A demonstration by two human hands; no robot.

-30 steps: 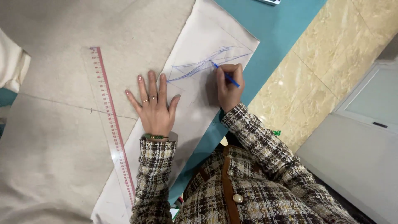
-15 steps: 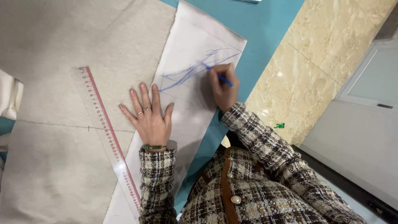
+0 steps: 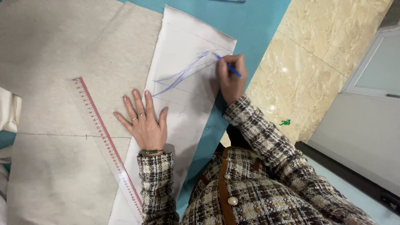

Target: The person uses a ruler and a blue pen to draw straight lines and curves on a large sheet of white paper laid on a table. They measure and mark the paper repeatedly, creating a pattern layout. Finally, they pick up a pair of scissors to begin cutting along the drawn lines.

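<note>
My left hand (image 3: 143, 121) lies flat with fingers spread on a white paper pattern piece (image 3: 187, 46), holding it down; it wears rings and a green bead bracelet. My right hand (image 3: 231, 79) grips a blue pen (image 3: 227, 66) with its tip on the paper near the upper right edge. Blue curved pen lines (image 3: 181, 75) run across the paper from near my left fingers up to the pen tip. The paper rests on a teal table (image 3: 250, 25), partly over beige fabric.
A clear ruler with red markings (image 3: 106, 139) lies diagonally just left of my left hand, on beige fabric (image 3: 54, 62) that has a thin drawn line. The table edge runs along the right; beyond it is a marble-look floor (image 3: 325, 54) with a small green object (image 3: 285, 122).
My right hand has drawn the pen up along the curved lines toward the paper's upper right edge. My left hand stays flat on the paper. The camera view shifted slightly.
</note>
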